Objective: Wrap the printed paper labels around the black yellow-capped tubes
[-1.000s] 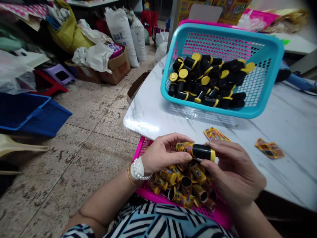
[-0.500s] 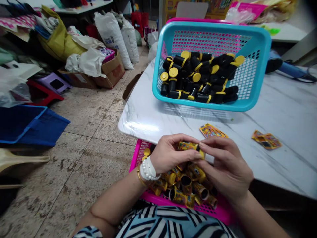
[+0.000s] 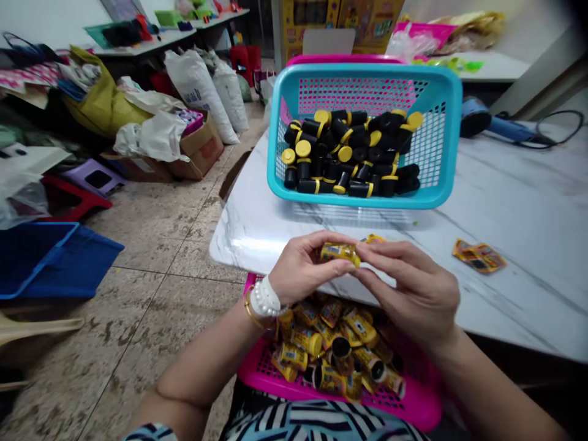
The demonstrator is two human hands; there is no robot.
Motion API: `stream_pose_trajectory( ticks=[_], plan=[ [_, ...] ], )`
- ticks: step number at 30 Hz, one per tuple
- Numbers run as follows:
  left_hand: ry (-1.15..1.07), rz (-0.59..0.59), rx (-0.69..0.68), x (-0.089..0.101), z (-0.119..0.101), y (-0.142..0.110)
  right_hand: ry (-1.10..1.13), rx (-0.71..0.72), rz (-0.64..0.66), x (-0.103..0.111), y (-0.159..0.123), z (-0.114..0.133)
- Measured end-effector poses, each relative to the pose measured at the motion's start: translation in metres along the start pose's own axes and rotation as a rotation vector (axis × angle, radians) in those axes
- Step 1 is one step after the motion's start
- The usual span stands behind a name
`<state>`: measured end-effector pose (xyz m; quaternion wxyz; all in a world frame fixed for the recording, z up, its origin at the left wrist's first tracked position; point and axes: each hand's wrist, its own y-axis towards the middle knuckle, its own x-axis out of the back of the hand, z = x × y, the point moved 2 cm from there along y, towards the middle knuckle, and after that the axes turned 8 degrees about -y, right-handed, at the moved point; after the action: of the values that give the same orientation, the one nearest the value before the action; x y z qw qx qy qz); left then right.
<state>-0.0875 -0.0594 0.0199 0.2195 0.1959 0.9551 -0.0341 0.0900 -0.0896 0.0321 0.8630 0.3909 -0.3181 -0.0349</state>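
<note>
A small canister [image 3: 339, 252] in a printed yellow wrap lies sideways between both hands above the table's front edge. My left hand [image 3: 303, 263] is closed around its body, thumb along the near side. The thumb and fingertips of my right hand [image 3: 408, 282] pinch its right end, where yellow shows; part of that end is hidden. Below, a pink basket [image 3: 420, 407] holds many similar wrapped canisters [image 3: 294, 355], some capped in yellow, others with a dark end showing. Just behind my hands lie printed yellow sleeves [image 3: 374, 239], partly covered by my fingers.
On the marbled table [image 3: 519, 214] stands a turquoise basket [image 3: 362, 201] of black canisters [image 3: 340, 131] with yellow caps. More printed sleeves [image 3: 480, 256] lie to the right. A blue corded tool [image 3: 509, 127] rests behind them. Blue bin [image 3: 59, 263], sacks [image 3: 197, 86] and boxes [image 3: 202, 147] occupy the left floor.
The view has shifted, revealing more of the pink basket. The right end of the canister, dark with yellow before, now shows yellow against the wrap. Both hands keep their hold.
</note>
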Motion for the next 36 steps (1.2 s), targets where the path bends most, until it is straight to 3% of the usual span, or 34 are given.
stream_pose_trajectory(
  ticks=[2,5,9,13,16,19,22,25,28,31,33,36],
  plan=[
    [0.043,0.068,-0.056,0.004,-0.008,0.020,-0.026,-0.027,-0.028,-0.003,0.016,-0.008],
    [0.093,0.156,0.022,0.013,-0.019,0.039,-0.063,-0.002,-0.029,-0.005,0.037,-0.020],
    [0.036,0.068,0.060,0.015,-0.023,0.031,-0.087,0.173,-0.042,-0.003,0.045,-0.019],
    [0.008,-0.043,-0.077,0.002,-0.014,0.005,0.103,-0.071,-0.067,-0.005,0.030,-0.010],
    [0.094,-0.056,-0.149,0.000,-0.006,-0.011,0.240,-0.265,-0.002,-0.009,0.011,-0.006],
    [0.116,0.003,-0.026,0.005,0.004,-0.024,0.265,-0.311,0.078,-0.010,-0.010,-0.004],
    [0.014,0.021,0.154,0.006,0.010,-0.036,0.229,-0.257,0.070,-0.006,-0.025,-0.003],
    [0.068,-0.071,0.017,0.002,0.008,-0.044,0.230,-0.272,0.060,-0.005,-0.028,0.002],
    [0.273,-0.078,-0.171,-0.003,0.004,-0.047,0.356,-0.480,0.055,-0.008,-0.027,0.005],
    [0.361,-0.044,-0.189,-0.001,0.006,-0.048,0.454,-0.645,0.099,-0.014,-0.029,0.005],
    [0.302,-0.045,-0.112,0.003,0.008,-0.049,0.462,-0.629,0.106,-0.017,-0.032,0.005],
    [0.210,-0.092,-0.002,0.007,0.012,-0.050,0.401,-0.489,0.057,-0.019,-0.035,0.007]
  ],
)
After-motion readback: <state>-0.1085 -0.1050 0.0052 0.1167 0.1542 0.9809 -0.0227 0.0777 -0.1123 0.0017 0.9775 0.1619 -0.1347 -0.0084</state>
